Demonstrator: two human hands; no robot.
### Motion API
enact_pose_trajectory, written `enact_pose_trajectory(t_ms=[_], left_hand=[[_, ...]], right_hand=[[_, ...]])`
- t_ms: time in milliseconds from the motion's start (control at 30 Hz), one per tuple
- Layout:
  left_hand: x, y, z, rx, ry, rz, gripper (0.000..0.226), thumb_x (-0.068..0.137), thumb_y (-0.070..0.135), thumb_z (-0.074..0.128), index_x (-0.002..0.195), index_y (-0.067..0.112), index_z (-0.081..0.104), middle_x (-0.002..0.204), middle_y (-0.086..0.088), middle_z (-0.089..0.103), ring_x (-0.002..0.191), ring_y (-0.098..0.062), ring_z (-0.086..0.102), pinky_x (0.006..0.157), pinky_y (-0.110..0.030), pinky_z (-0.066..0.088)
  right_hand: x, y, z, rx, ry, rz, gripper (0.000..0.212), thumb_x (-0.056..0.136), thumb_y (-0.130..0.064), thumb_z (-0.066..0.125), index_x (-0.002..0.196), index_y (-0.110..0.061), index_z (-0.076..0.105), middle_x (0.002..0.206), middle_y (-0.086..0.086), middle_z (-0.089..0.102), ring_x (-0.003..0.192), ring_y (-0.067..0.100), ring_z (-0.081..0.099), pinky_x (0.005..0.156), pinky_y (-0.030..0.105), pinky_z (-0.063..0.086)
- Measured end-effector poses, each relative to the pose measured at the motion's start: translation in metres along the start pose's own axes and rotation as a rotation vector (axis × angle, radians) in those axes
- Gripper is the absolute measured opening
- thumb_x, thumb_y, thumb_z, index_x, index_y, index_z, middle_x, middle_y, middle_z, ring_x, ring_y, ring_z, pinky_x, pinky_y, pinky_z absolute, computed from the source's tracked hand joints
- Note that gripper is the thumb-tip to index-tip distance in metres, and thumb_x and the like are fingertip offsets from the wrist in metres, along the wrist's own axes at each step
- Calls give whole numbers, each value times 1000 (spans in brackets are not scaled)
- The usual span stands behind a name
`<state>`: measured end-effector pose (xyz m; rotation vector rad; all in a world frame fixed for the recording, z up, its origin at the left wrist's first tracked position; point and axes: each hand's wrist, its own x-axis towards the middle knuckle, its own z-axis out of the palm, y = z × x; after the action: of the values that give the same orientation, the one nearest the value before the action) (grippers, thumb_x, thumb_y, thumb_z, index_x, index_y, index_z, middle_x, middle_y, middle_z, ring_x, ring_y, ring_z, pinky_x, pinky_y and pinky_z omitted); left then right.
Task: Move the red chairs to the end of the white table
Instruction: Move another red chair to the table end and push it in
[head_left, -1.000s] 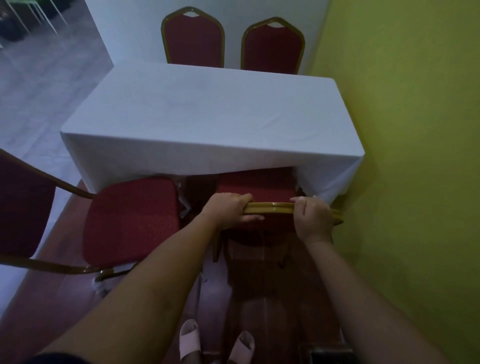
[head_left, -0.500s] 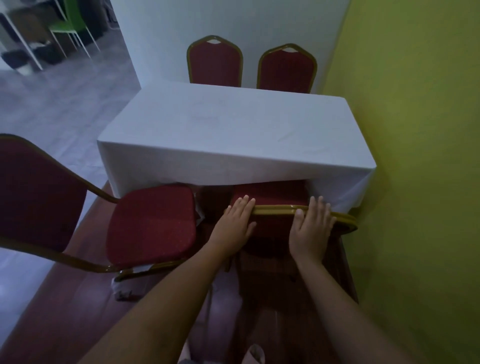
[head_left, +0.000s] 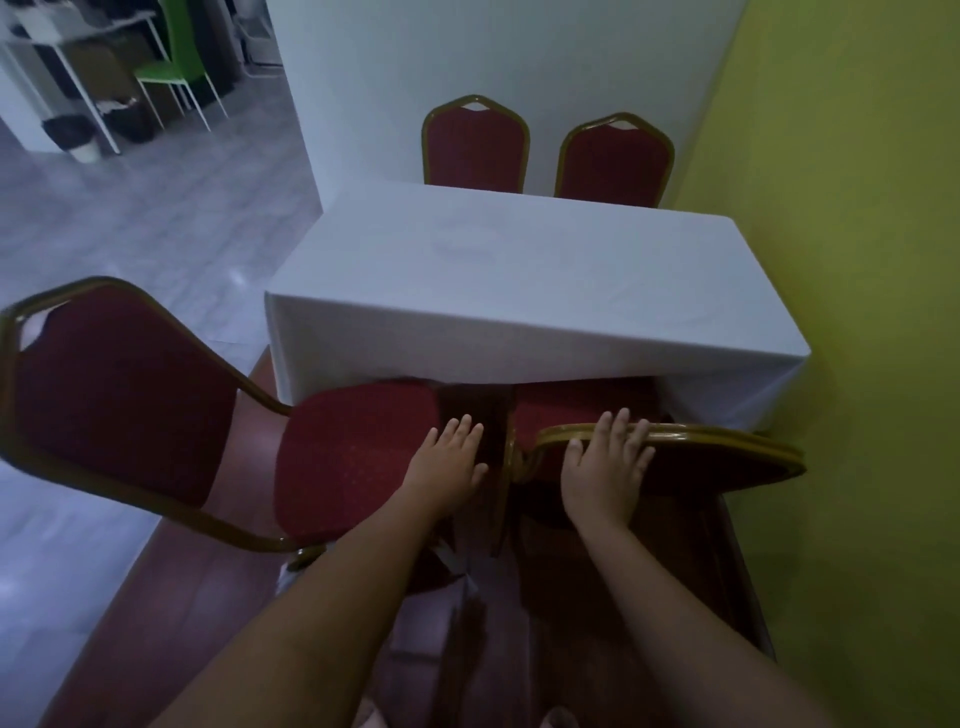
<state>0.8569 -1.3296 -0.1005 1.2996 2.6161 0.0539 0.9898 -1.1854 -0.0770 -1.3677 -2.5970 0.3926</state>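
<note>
Now right hand (head_left: 602, 467) flat, fingers spread, on the red chair's backrest (head_left: 717, 452); left hand (head_left: 447, 462) open, off it.

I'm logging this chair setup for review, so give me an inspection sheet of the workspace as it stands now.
Surface: white table, cloth-covered, top bare.
Job's things: near right chair tucked under the table end; near left chair angled outward, seat partly under; two far chairs at the opposite end.
Clutter: nothing seen.
Grippers: left hand open over the left seat's edge; right hand open, flat on the right chair's gold backrest.
Cables: nothing seen.
Surroundings: yellow-green wall right, green chair far left.
</note>
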Motion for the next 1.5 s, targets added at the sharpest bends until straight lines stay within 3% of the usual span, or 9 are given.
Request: enact_pose_trajectory(t_ms=[133,400,700,1067,1200,1367,1500], left_hand=[[-17,-65,-11,27,-2,-54,62,102,38,32,153,14,7,161,-8,4,148,-23,5,119,-41,8],[-67,-218,-29,130,-34,-279,64,101,37,37,153,10,11,160,-12,8,147,-26,9,117,-45,12],[-99,-323,-61,138,-13,-486,62,101,35,32,153,12,8,161,-9,4,148,-24,3,119,-47,7],[-110,-439,-129,212,123,-688,62,100,33,36,153,11,12,161,-11,8,147,-27,8,118,-47,8],[-115,-469,-140,186,146,-712,59,99,20,35,153,12,12,161,-11,6,148,-26,5,118,-49,7],[-110,-506,-153,239,207,-631,65,92,5,40,152,14,16,161,-9,9,148,-25,8,119,-48,8],[-97,-544,-162,338,147,-514,61,97,12,40,152,16,14,160,-10,10,148,-25,8,118,-48,9]], right_hand=[[-15,-75,18,26,-148,1,63,99,-37,32,153,-9,13,162,11,4,148,31,-3,118,47,-3],[-51,-203,64,-25,-399,-170,61,100,-37,29,153,-11,14,162,11,1,148,32,0,119,47,1],[-63,-303,102,-60,-616,-401,64,98,-37,34,153,-11,14,162,10,2,148,32,3,118,49,5],[-40,-438,123,-26,-587,-685,67,96,-43,40,150,-8,21,160,11,14,147,32,11,117,51,9],[-48,-477,135,-56,-628,-757,69,93,-48,44,150,-12,25,159,12,15,145,32,14,117,54,12],[-57,-517,143,-30,-641,-793,75,95,-55,35,152,-11,17,161,10,9,147,31,10,118,50,10],[-62,-552,153,12,-630,-766,77,94,-59,33,153,-12,15,162,9,8,148,30,7,119,50,8]])
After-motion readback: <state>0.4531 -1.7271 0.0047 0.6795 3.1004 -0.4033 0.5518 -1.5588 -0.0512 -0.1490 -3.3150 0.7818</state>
